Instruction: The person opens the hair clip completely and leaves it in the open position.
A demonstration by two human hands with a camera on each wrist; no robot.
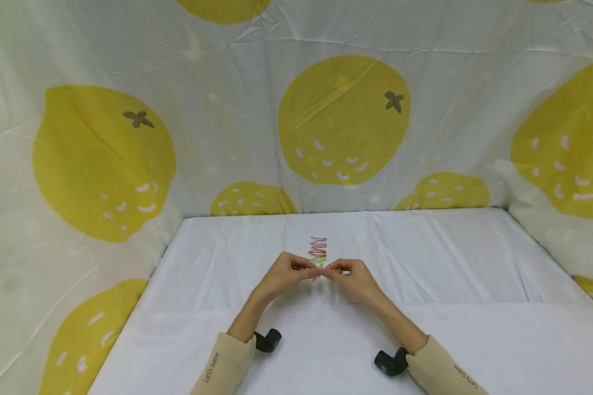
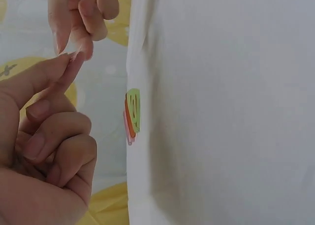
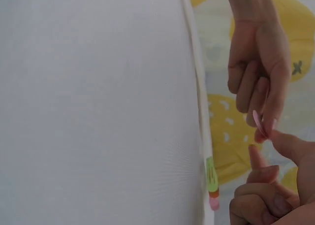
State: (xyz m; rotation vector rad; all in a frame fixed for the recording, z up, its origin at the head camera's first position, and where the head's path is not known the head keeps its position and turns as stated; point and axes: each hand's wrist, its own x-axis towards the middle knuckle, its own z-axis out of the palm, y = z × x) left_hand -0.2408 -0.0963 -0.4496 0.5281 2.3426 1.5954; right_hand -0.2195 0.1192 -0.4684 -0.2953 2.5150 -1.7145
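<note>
In the head view my left hand [image 1: 286, 274] and right hand [image 1: 354, 280] meet fingertip to fingertip above the white table. Between them is a small pink hair clip [image 3: 258, 120], which both hands pinch with thumb and forefinger; the fingertips cover much of it. The other fingers of each hand are curled in. Just beyond the hands, a column of snap hair clips lies on the cloth: pink ones [image 1: 318, 240] farthest away, red-brown ones [image 1: 318, 253] in the middle, and a light green clip [image 2: 134, 107] nearest to me.
White cloth [image 1: 474, 340] covers the table, with folds and a crease running across it. Behind and beside the table hang pale curtains [image 1: 227, 120] printed with yellow lemons. A black wrist device [image 1: 268, 340] sits at the left sleeve, another [image 1: 391, 362] at the right sleeve.
</note>
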